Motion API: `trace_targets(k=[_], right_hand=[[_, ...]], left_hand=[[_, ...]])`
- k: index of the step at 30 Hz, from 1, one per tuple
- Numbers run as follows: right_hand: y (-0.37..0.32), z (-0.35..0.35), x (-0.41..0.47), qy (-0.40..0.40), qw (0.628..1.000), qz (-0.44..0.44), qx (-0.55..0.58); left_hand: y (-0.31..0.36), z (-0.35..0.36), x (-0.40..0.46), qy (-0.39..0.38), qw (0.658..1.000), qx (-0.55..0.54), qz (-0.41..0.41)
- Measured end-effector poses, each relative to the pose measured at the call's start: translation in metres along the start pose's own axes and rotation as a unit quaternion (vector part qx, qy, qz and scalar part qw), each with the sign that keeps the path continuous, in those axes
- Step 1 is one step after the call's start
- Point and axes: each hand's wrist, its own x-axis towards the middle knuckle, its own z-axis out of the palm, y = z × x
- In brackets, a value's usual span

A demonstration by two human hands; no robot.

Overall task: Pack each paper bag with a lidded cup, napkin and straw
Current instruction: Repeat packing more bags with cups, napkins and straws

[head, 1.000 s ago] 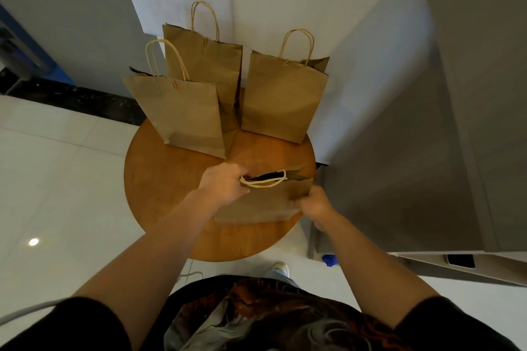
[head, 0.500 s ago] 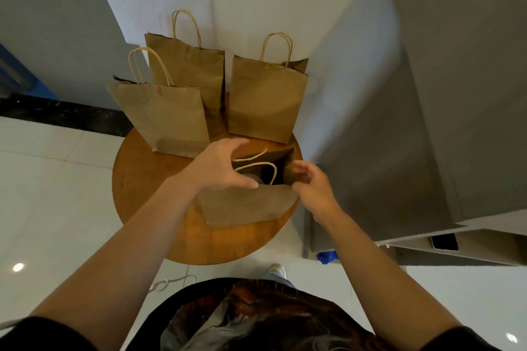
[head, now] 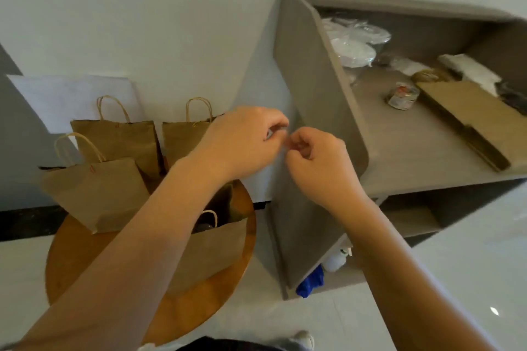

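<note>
We are holding both hands raised above the open brown paper bag (head: 211, 248) at the round wooden bench's (head: 74, 262) right edge; left grip (head: 245, 138) and right grip (head: 316, 162) are curling, fingertips nearly meeting, pinching something too small to tell.

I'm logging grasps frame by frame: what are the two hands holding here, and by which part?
Cannot be told: the left hand and right hand have curled fingertips meeting in mid-air, but anything pinched there is too blurred to identify.
</note>
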Motion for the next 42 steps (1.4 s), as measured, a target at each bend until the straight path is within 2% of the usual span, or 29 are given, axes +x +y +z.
trace_targets(k=[4, 9, 12, 15, 17, 19, 23, 29, 33, 37, 42], right_hand=[[0.012, -0.059, -0.009, 0.040, 0.999, 0.018, -0.015], [0.057, -0.134, -0.014, 0.138, 0.989, 0.058, -0.004], [0.101, -0.182, -0.008, 0.160, 0.981, 0.107, -0.013], [0.147, -0.226, 0.002, 0.131, 0.981, 0.142, -0.011], [0.178, -0.253, 0.009, 0.116, 0.982, 0.149, -0.027], [0.209, -0.279, 0.019, 0.136, 0.979, 0.145, -0.043], [0.264, -0.329, 0.048, 0.184, 0.970, 0.150, -0.042], [0.343, -0.369, 0.124, 0.188, 0.970, 0.152, -0.029], [0.391, -0.385, 0.182, 0.205, 0.956, 0.208, -0.004], [0.429, -0.390, 0.222, 0.166, 0.947, 0.275, 0.008], [0.451, -0.392, 0.254, 0.106, 0.951, 0.288, 0.042]], left_hand=[[0.056, 0.006, 0.031, 0.028, 0.997, 0.021, 0.064], [0.144, 0.038, 0.081, 0.060, 0.990, 0.018, 0.126], [0.191, 0.069, 0.117, 0.030, 0.990, 0.051, 0.129], [0.230, 0.104, 0.152, -0.016, 0.990, 0.076, 0.117], [0.251, 0.127, 0.178, -0.036, 0.991, 0.077, 0.103], [0.270, 0.151, 0.207, -0.049, 0.991, 0.075, 0.096], [0.296, 0.193, 0.261, -0.071, 0.994, 0.046, 0.073], [0.312, 0.246, 0.328, -0.076, 0.997, -0.009, 0.013], [0.318, 0.269, 0.367, -0.085, 0.996, -0.002, 0.007], [0.324, 0.284, 0.400, -0.095, 0.995, 0.029, 0.015], [0.325, 0.294, 0.430, -0.087, 0.996, 0.022, 0.016]])
